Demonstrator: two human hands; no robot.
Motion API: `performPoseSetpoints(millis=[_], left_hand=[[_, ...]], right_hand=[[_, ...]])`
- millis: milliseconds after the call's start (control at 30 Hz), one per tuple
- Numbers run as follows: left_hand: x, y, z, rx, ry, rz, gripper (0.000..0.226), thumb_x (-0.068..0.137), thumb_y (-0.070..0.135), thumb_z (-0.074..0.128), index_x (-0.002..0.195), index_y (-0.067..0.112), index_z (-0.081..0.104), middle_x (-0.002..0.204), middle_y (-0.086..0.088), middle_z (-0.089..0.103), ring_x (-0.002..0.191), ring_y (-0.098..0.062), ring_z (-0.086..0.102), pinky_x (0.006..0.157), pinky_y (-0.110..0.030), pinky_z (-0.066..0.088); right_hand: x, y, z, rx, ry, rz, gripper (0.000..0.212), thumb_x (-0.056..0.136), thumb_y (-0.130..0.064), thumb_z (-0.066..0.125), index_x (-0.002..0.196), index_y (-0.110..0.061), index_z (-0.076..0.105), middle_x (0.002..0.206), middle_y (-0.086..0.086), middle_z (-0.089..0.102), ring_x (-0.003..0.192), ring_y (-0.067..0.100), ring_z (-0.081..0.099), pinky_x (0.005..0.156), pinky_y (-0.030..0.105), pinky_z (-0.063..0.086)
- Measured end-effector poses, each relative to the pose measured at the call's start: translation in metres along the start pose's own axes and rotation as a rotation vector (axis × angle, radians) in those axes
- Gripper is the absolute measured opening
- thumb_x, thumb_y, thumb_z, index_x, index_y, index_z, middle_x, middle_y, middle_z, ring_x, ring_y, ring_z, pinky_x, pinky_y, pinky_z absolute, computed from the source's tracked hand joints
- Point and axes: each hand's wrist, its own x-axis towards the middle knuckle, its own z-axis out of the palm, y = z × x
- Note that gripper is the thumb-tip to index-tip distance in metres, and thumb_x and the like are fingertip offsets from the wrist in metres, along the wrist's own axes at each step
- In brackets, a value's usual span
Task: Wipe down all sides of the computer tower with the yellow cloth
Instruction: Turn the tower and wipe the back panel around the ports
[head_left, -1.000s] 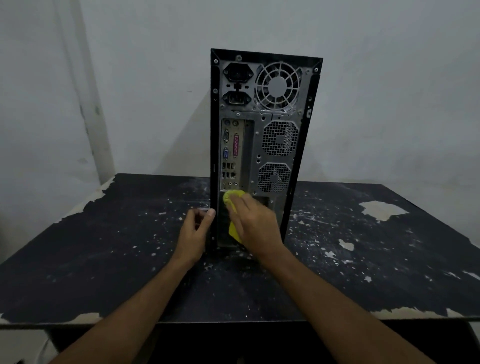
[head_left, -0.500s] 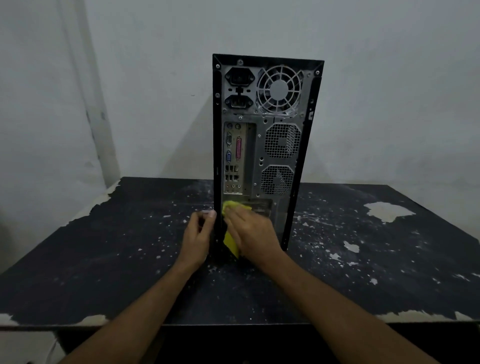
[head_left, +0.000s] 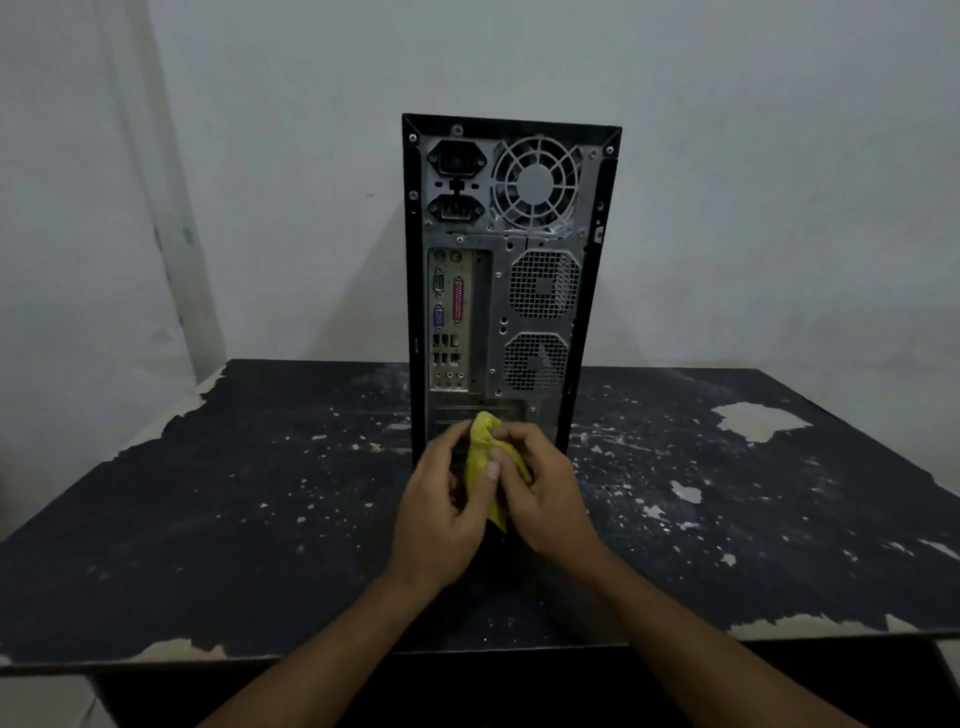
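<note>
The black computer tower (head_left: 506, 270) stands upright on the table with its grey rear panel, fan grille and ports facing me. The bunched yellow cloth (head_left: 483, 457) is held in front of the tower's lower rear, off the panel. My left hand (head_left: 441, 512) pinches the cloth from the left with thumb and fingers. My right hand (head_left: 545, 493) grips it from the right, fingers curled over it. Both hands hide the bottom of the rear panel.
The tower stands on a worn black table (head_left: 234, 493) with flaked paint and pale chipped patches (head_left: 758, 418). A white wall (head_left: 753, 182) rises close behind. The table's near edge (head_left: 260, 657) runs below my forearms.
My left hand left the tower's left edge and took hold of the cloth. My right hand pulled the cloth back off the panel. The cloth is now bunched between both hands.
</note>
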Motion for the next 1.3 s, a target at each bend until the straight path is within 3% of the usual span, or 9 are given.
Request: performPoseSetpoints(millis=[133, 200, 367, 500, 633, 767, 867, 1100, 1300], left_hand=[[0.018, 0.007, 0.003, -0.076, -0.002, -0.055, 0.041, 0.101, 0.041, 0.059, 0.139, 0.026, 0.059, 0.113, 0.015, 0.071, 0.098, -0.007, 0.07, 0.079, -0.038, 0.061], [0.025, 0.007, -0.001, -0.006, 0.081, -0.044, 0.037, 0.098, 0.042, 0.063, 0.132, 0.027, 0.066, 0.11, 0.018, 0.072, 0.096, -0.004, 0.069, 0.078, -0.035, 0.06], [0.035, 0.002, -0.014, 0.481, 0.202, 0.215, 0.031, 0.089, 0.037, 0.072, 0.117, 0.024, 0.076, 0.081, 0.012, 0.056, 0.066, -0.008, 0.05, 0.06, -0.031, 0.042], [0.052, -0.012, -0.006, 0.773, 0.247, 0.404, 0.032, 0.084, 0.029, 0.083, 0.114, 0.02, 0.077, 0.084, 0.002, 0.052, 0.078, -0.019, 0.042, 0.07, -0.032, 0.024], [0.055, -0.021, 0.015, 0.777, 0.305, 0.379, 0.032, 0.08, 0.033, 0.087, 0.109, 0.022, 0.079, 0.096, 0.003, 0.063, 0.096, -0.024, 0.049, 0.082, -0.037, 0.029], [0.036, -0.033, 0.029, 0.845, 0.215, 0.425, 0.042, 0.094, 0.045, 0.071, 0.127, 0.02, 0.071, 0.119, -0.002, 0.063, 0.111, -0.029, 0.05, 0.086, -0.046, 0.034], [0.03, -0.04, 0.033, 0.884, 0.167, 0.467, 0.05, 0.097, 0.036, 0.064, 0.141, 0.013, 0.061, 0.131, -0.008, 0.055, 0.115, -0.032, 0.045, 0.087, -0.046, 0.037], [0.044, -0.046, 0.026, 0.86, -0.01, 0.631, 0.062, 0.087, 0.01, 0.07, 0.147, 0.009, 0.054, 0.134, -0.011, 0.046, 0.112, -0.035, 0.046, 0.086, -0.048, 0.051], [0.064, -0.049, -0.003, 0.929, -0.23, 0.872, 0.065, 0.082, 0.018, 0.078, 0.142, 0.007, 0.056, 0.13, -0.01, 0.05, 0.105, -0.032, 0.049, 0.077, -0.045, 0.047]], right_hand=[[0.002, -0.003, -0.01, 0.104, -0.056, 0.025, 0.028, 0.105, -0.012, 0.049, 0.128, -0.013, 0.066, 0.115, -0.008, 0.07, 0.102, 0.012, 0.068, 0.084, 0.028, 0.056], [0.002, -0.003, -0.017, 0.038, -0.042, -0.038, 0.031, 0.103, -0.01, 0.053, 0.13, -0.011, 0.067, 0.118, -0.006, 0.072, 0.103, 0.009, 0.069, 0.083, 0.028, 0.058], [-0.001, 0.019, -0.039, -0.146, 0.358, -0.052, 0.014, 0.101, -0.015, 0.056, 0.103, -0.012, 0.069, 0.084, -0.005, 0.063, 0.072, 0.011, 0.06, 0.06, 0.027, 0.047], [-0.009, 0.052, -0.045, -0.144, 0.497, 0.107, 0.013, 0.102, -0.011, 0.057, 0.096, -0.016, 0.067, 0.079, -0.003, 0.059, 0.067, 0.016, 0.055, 0.059, 0.031, 0.043], [-0.014, 0.07, -0.036, -0.159, 0.523, 0.246, 0.013, 0.103, -0.016, 0.057, 0.094, -0.019, 0.066, 0.083, -0.003, 0.06, 0.073, 0.016, 0.057, 0.063, 0.037, 0.05], [-0.013, 0.075, -0.031, -0.207, 0.425, 0.256, 0.016, 0.102, -0.017, 0.057, 0.087, -0.019, 0.062, 0.079, -0.004, 0.056, 0.071, 0.015, 0.055, 0.061, 0.035, 0.046], [-0.014, 0.073, -0.029, -0.239, 0.361, 0.23, 0.02, 0.102, -0.017, 0.056, 0.083, -0.019, 0.059, 0.077, -0.005, 0.054, 0.07, 0.012, 0.052, 0.06, 0.027, 0.04], [-0.013, 0.075, -0.029, -0.212, 0.35, 0.252, 0.024, 0.103, -0.017, 0.055, 0.079, -0.016, 0.058, 0.074, -0.001, 0.053, 0.069, 0.016, 0.051, 0.059, 0.027, 0.037], [-0.015, 0.074, -0.029, -0.215, 0.339, 0.265, 0.03, 0.104, -0.018, 0.054, 0.074, -0.014, 0.054, 0.072, 0.001, 0.051, 0.067, 0.018, 0.049, 0.06, 0.036, 0.039]])
